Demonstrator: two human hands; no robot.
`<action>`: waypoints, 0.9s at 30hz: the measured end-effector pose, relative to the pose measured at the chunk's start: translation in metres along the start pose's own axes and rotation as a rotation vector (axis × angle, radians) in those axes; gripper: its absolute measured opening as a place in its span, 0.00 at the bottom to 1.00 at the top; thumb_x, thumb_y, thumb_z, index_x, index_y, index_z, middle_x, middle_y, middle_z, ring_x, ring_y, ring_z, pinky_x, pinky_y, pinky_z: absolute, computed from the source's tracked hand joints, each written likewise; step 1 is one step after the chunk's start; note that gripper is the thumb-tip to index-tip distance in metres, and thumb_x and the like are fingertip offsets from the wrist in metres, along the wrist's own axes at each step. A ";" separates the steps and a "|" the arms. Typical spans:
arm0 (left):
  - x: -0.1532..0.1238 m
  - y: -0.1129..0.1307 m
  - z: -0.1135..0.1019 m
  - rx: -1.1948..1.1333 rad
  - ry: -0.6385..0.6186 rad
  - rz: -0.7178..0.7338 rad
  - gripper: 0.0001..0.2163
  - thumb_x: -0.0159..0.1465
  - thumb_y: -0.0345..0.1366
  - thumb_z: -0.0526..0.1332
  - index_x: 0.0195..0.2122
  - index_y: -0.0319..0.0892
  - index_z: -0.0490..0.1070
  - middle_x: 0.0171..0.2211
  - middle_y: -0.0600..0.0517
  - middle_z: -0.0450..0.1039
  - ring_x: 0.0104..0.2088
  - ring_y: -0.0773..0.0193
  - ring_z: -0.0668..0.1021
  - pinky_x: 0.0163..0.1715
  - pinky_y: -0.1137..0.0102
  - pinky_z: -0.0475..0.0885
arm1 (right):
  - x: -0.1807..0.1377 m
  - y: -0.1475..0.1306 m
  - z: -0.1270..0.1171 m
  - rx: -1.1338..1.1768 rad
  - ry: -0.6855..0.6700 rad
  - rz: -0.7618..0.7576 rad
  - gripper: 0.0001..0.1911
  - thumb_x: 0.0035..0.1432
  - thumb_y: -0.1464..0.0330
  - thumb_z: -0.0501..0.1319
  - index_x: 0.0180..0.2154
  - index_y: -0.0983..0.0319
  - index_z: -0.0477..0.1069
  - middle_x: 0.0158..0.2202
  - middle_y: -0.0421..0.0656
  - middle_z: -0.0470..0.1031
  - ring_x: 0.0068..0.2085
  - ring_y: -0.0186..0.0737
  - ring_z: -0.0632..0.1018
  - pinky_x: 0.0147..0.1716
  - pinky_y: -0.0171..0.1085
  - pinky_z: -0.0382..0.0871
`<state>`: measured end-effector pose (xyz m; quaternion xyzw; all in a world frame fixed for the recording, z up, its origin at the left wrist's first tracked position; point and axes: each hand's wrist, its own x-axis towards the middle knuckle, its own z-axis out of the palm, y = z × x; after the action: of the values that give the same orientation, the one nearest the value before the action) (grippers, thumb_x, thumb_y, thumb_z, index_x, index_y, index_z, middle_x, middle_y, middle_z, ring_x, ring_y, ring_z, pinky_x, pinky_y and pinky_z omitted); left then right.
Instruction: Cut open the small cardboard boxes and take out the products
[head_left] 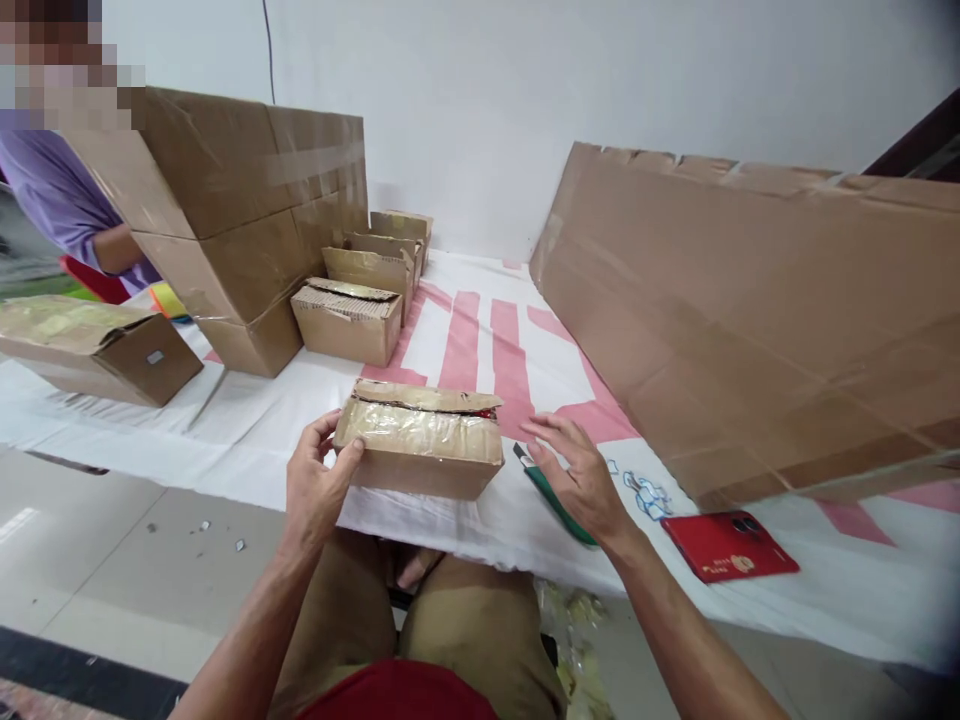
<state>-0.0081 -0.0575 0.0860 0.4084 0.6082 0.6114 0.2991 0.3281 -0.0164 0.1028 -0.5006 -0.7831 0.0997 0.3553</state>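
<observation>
Carton (420,445) gripped by left hand (321,480), right hand (579,475) loosely spread beside it, one cutter (549,497) there partly hidden, one phone (724,545) farther right

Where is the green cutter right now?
In the head view, the green cutter lies on the tablecloth, right of the held cardboard box, partly hidden by the right hand.

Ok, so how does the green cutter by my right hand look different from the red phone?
The cutter is green and narrow; the phone is red and broad. The cutter is partly hidden by your right hand, while the phone lies uncovered, its camera side up. Both lie on the white cloth.
</observation>
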 end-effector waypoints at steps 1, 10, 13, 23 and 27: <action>0.000 0.002 0.000 -0.047 -0.022 -0.056 0.28 0.55 0.48 0.71 0.53 0.40 0.73 0.55 0.42 0.77 0.53 0.49 0.79 0.57 0.55 0.72 | 0.010 -0.008 0.000 0.060 -0.010 -0.017 0.20 0.72 0.54 0.54 0.53 0.54 0.79 0.60 0.48 0.74 0.62 0.52 0.73 0.62 0.51 0.67; 0.006 0.004 -0.005 -0.287 -0.187 -0.117 0.25 0.52 0.50 0.75 0.45 0.40 0.76 0.57 0.42 0.77 0.57 0.48 0.77 0.56 0.58 0.71 | 0.048 -0.031 0.014 0.217 -0.132 -0.035 0.29 0.71 0.45 0.51 0.62 0.50 0.74 0.68 0.46 0.68 0.70 0.54 0.66 0.70 0.57 0.56; 0.009 -0.003 -0.011 -0.326 -0.224 -0.101 0.20 0.50 0.48 0.77 0.36 0.42 0.77 0.65 0.42 0.70 0.64 0.44 0.72 0.59 0.59 0.69 | 0.060 -0.034 0.009 0.239 -0.147 -0.026 0.31 0.72 0.46 0.48 0.66 0.51 0.68 0.68 0.46 0.69 0.70 0.51 0.66 0.70 0.54 0.57; 0.011 -0.009 -0.018 -0.337 -0.332 -0.035 0.17 0.53 0.48 0.77 0.28 0.41 0.74 0.73 0.43 0.57 0.68 0.41 0.68 0.51 0.64 0.72 | 0.108 -0.018 0.030 -0.143 -0.391 0.018 0.21 0.71 0.58 0.53 0.39 0.59 0.82 0.47 0.49 0.82 0.51 0.51 0.79 0.54 0.49 0.70; 0.014 -0.013 -0.017 -0.367 -0.337 -0.031 0.17 0.54 0.47 0.76 0.28 0.41 0.74 0.73 0.44 0.58 0.67 0.42 0.69 0.51 0.64 0.73 | 0.101 -0.024 0.029 -0.228 -0.291 -0.015 0.17 0.70 0.60 0.55 0.42 0.58 0.81 0.48 0.49 0.82 0.50 0.52 0.79 0.51 0.49 0.70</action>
<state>-0.0313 -0.0533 0.0768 0.4342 0.4347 0.6302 0.4747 0.2677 0.0644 0.1402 -0.5122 -0.8361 0.0789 0.1797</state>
